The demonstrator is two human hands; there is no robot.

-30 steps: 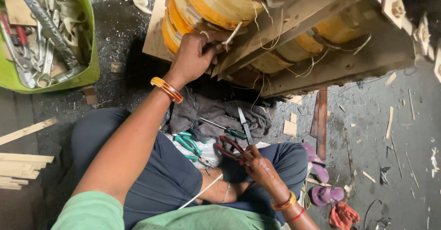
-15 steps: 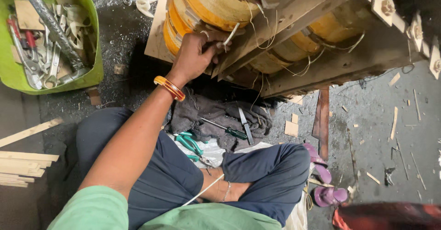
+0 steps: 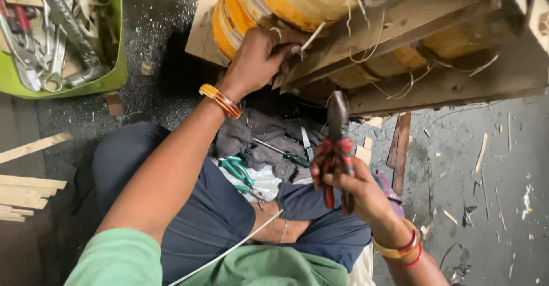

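A green tub (image 3: 108, 80) of spanners sits upper left. At upper centre, the left hand (image 3: 260, 57) pinches a pale strip (image 3: 313, 36) against the yellow-taped coil (image 3: 286, 0). Lower right, the right hand (image 3: 349, 186) is closed around red-handled pliers (image 3: 337, 143), whose nose points up toward that strip, which lies nearer the left hand.

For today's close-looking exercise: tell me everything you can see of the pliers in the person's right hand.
The pliers have dark metal jaws and red grips. They are held upright in the right hand, nose pointing up toward the wooden frame without touching it. The jaws look closed. Fingers wrap the grips, hiding part of them. They hang in the air above the person's lap, touched only by that hand.
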